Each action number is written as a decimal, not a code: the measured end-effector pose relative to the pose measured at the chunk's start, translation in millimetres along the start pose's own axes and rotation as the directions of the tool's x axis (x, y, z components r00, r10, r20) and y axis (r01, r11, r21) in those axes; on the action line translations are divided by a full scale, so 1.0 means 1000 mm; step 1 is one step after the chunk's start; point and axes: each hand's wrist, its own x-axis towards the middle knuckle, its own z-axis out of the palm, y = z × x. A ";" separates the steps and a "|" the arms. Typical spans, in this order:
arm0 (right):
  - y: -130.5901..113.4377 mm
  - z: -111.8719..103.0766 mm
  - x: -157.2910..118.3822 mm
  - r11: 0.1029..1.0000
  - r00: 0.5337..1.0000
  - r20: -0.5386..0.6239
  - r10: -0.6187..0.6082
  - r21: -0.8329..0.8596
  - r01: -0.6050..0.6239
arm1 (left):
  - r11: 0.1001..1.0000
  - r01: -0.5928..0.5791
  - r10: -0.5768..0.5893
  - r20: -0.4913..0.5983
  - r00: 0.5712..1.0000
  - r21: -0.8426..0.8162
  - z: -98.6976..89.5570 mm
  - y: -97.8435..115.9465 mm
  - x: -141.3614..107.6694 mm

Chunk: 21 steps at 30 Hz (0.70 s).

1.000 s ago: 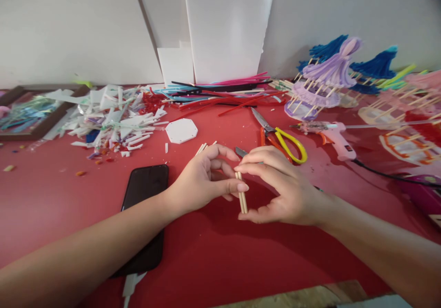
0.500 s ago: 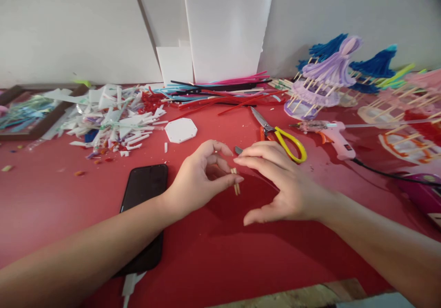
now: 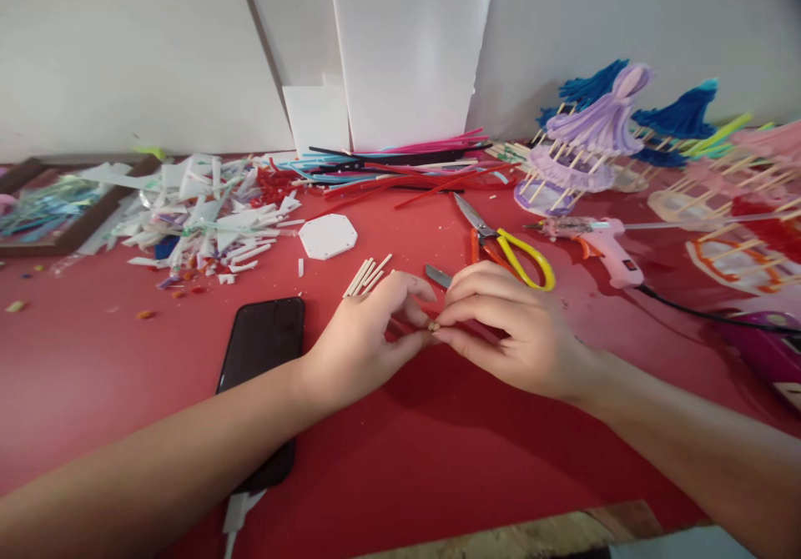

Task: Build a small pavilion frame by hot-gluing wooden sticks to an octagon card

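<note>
Close together over the red table, my left hand [image 3: 369, 338] and my right hand [image 3: 519, 325] meet at their fingertips. Between them are short wooden sticks [image 3: 434, 326], seen end-on and mostly covered by the fingers. Both hands are closed in a pinch on these sticks. Just beyond my left hand lies a small group of similar pale sticks [image 3: 368, 276]. A grey blade [image 3: 438, 275] pokes out from behind my right fingers; its other end is hidden. Farther back is a white octagonal plate [image 3: 328, 237] with small holes near its edge.
Yellow-handled scissors [image 3: 529, 260] and a pink glue gun [image 3: 617, 254] lie to the right, near stick-and-fuzzy-stem models [image 3: 579, 154]. A black phone [image 3: 259, 350] sits under my left forearm. White scraps [image 3: 206, 217] and pipe cleaners [image 3: 400, 167] line the back.
My right hand has closed from an open spread and moved left onto the sticks in my left hand. The sticks have turned end-on, and the group behind my left hand has come into view.
</note>
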 end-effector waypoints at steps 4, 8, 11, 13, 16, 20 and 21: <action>-0.001 0.002 0.000 1.000 1.000 -0.002 0.010 0.020 -0.009 | 1.000 0.014 -0.014 0.015 1.000 0.018 0.000 0.000 0.001; -0.002 0.004 -0.001 0.999 1.000 -0.007 0.006 0.037 -0.006 | 0.998 0.061 -0.061 0.021 0.998 0.014 0.001 0.002 0.001; -0.003 0.005 -0.001 0.999 1.000 -0.007 -0.005 0.052 0.005 | 0.998 0.053 -0.054 0.009 0.999 0.040 0.002 0.003 0.000; -0.004 0.006 -0.001 0.998 1.000 -0.001 0.003 0.057 -0.003 | 0.998 0.045 -0.045 0.003 0.999 0.047 0.002 0.004 0.000; -0.004 0.006 -0.001 0.997 1.000 0.018 0.025 0.067 -0.026 | 0.999 0.051 -0.051 0.015 0.999 0.013 0.001 0.003 0.002; -0.002 0.004 -0.001 0.996 0.999 0.040 0.030 0.086 -0.034 | 0.994 0.058 -0.047 0.123 0.991 -0.095 -0.002 0.001 0.006; -0.001 0.003 -0.001 0.996 0.999 0.045 0.030 0.086 -0.034 | 0.988 0.060 -0.036 0.173 0.984 -0.139 -0.003 0.000 0.007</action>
